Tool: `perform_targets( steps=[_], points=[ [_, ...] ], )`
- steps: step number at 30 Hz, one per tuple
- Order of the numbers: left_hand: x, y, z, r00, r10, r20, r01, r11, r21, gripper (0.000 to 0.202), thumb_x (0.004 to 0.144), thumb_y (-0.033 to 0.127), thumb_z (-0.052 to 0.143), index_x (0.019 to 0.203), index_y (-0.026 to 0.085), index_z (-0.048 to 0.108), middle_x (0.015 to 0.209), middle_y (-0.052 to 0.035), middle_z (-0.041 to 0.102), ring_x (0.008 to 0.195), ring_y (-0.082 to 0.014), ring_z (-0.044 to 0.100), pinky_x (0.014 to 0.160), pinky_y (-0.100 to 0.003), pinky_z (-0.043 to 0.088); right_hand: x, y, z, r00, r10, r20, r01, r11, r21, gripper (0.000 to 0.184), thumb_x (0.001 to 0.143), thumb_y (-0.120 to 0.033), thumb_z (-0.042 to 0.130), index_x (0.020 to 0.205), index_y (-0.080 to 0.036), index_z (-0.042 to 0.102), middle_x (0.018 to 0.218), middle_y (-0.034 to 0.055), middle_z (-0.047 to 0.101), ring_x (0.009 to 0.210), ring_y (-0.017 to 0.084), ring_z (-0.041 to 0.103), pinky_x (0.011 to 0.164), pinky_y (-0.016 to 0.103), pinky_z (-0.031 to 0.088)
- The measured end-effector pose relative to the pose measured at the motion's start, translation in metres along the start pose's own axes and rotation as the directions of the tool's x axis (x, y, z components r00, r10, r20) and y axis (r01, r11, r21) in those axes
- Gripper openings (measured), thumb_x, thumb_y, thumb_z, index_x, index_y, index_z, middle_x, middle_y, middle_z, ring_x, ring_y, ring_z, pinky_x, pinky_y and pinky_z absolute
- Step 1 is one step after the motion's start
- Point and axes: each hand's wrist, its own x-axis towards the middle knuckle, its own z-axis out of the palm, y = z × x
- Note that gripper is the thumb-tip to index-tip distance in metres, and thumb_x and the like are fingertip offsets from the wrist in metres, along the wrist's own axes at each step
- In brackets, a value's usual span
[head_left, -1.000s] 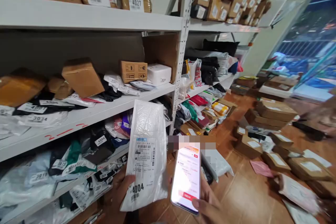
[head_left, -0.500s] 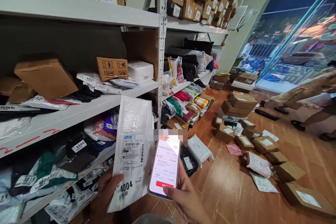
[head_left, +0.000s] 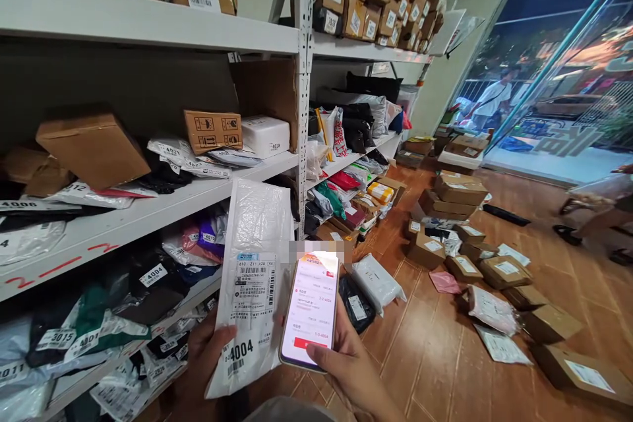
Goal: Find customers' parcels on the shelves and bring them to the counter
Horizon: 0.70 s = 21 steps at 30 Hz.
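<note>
My left hand is closed on the lower left edge of a white padded mailer, held upright and slightly tilted. Its stickers include a printed shipping label and a large 4004 above a small barcode. Beside it, my right hand grips a smartphone with a lit screen; the thumb lies over a red button near the bottom. Lines on the screen end in red codes such as 2-2-4004. The phone stands close to the mailer's right edge. The fingers behind both things are hidden.
White metal shelves on the left hold numbered parcels and bags, including a dark bag labelled 4004. Cardboard boxes and mailers lie about the wooden floor. A person's legs show at far right; another person stands beyond the glass.
The view has shifted slightly, with both hands keeping their hold. The thumb sits a little differently over the red button. The person outside has moved right; the legs at right have moved further right.
</note>
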Motion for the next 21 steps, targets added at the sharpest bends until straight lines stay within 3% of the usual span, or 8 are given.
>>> perform_targets(
  steps=[3,7,10,13,21],
  points=[
    [0.003,-0.005,-0.002,1.0,0.022,0.013,-0.022,0.999,0.026,0.014,0.048,0.025,0.071,0.062,0.022,0.074,0.069,0.0,0.073,0.072,-0.0262,0.066,0.067,-0.033,0.052,-0.001,0.001,0.001,1.0,-0.002,-0.016,0.002,1.0,0.01,0.114,0.062,-0.024,0.084,0.149,-0.028,0.009,0.124,0.0107,0.063,0.108,0.029,0.063,0.091,0.043,0.051],
    [0.008,-0.013,-0.011,0.99,0.124,0.065,-0.128,0.989,0.071,0.003,0.054,0.025,0.071,0.055,0.022,0.072,0.062,0.0001,0.07,0.059,-0.0214,0.059,0.06,-0.032,0.048,-0.001,0.001,0.003,0.998,0.001,-0.069,0.001,0.999,0.037,0.118,0.06,-0.022,0.085,0.149,-0.03,0.007,0.129,0.0101,0.061,0.113,0.029,0.06,0.098,0.045,0.046],
    [0.01,-0.017,-0.014,0.99,0.115,0.084,-0.117,0.993,0.024,0.009,0.058,0.028,0.073,0.066,0.025,0.076,0.067,-0.0009,0.073,0.059,-0.0213,0.06,0.055,-0.03,0.046,-0.002,0.0,0.006,0.998,0.016,-0.065,-0.012,0.998,0.063,0.123,0.059,-0.022,0.085,0.149,-0.029,0.002,0.131,0.0113,0.059,0.113,0.03,0.06,0.098,0.046,0.046],
    [0.009,-0.018,-0.015,0.993,0.093,0.079,-0.093,0.996,-0.005,0.01,0.056,0.025,0.075,0.066,0.024,0.075,0.065,-0.0004,0.072,0.059,-0.0207,0.06,0.056,-0.028,0.046,-0.003,-0.001,0.008,0.998,0.025,-0.062,-0.02,0.997,0.074,0.126,0.059,-0.022,0.085,0.149,-0.026,-0.004,0.13,0.0137,0.059,0.112,0.031,0.061,0.098,0.048,0.045],
    [0.008,-0.013,-0.011,0.991,0.107,0.086,-0.11,0.993,0.031,0.003,0.056,0.027,0.072,0.059,0.025,0.073,0.058,0.0009,0.069,0.057,-0.0192,0.059,0.054,-0.028,0.045,-0.004,-0.001,0.006,0.998,0.011,-0.056,-0.008,0.999,0.05,0.119,0.061,-0.022,0.085,0.149,-0.03,0.006,0.129,0.0107,0.06,0.114,0.031,0.06,0.098,0.047,0.047]
  ],
)
